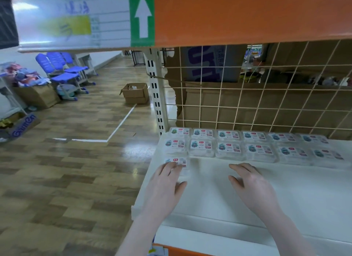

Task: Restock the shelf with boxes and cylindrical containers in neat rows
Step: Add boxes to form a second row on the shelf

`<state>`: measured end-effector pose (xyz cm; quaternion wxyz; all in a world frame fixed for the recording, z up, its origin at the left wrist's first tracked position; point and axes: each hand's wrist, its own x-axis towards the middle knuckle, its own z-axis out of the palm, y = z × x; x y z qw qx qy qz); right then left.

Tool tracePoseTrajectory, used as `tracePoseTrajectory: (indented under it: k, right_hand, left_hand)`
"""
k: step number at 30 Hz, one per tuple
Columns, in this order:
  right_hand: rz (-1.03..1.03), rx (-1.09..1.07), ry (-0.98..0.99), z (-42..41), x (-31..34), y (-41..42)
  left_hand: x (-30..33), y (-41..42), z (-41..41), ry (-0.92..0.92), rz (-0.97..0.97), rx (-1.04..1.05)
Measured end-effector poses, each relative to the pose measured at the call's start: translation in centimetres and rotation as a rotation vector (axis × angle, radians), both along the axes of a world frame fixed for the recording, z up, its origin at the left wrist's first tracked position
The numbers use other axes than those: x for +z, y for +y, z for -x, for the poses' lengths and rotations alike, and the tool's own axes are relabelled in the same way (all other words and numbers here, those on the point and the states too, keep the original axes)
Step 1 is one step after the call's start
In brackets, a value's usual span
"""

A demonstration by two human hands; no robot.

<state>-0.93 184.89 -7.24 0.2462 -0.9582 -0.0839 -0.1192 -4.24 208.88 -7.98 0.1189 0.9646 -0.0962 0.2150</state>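
1. Two rows of clear boxes (pixel 228 143) sit at the back of the white shelf (pixel 285 194), against the wire grid (pixel 257 95).
2. The left hand (pixel 165 187) lies with straight fingers on a lone box (pixel 180 163) at the shelf's left edge; blur hides any grip.
3. The right hand (pixel 251 187) hovers open, holding nothing.

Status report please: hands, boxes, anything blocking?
Left hand fingers resting on third-row clear plastic box. Right hand open, empty. White shelf front unobstructed.

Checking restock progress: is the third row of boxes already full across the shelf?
No: the third row holds one box under the left hand, with bare shelf beside it.
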Motion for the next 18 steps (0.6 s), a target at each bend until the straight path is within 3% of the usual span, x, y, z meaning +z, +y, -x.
tracePoseTrajectory:
  k: [9,13,18]
  right_hand:
    - [0.001,-0.007,-0.005,0.3,-0.6,0.7]
    - [0.025,-0.011,-0.017,0.3,-0.9,0.5]
    - [0.022,-0.019,-0.020,0.4,-1.1,0.5]
  left_hand:
    - [-0.4,1.0,-1.1,0.026,0.143,-0.059]
    - [-0.3,1.9,-2.0,-0.055,0.185,-0.115]
    - [-0.3,3.1,-3.1,-0.067,0.119,-0.093]
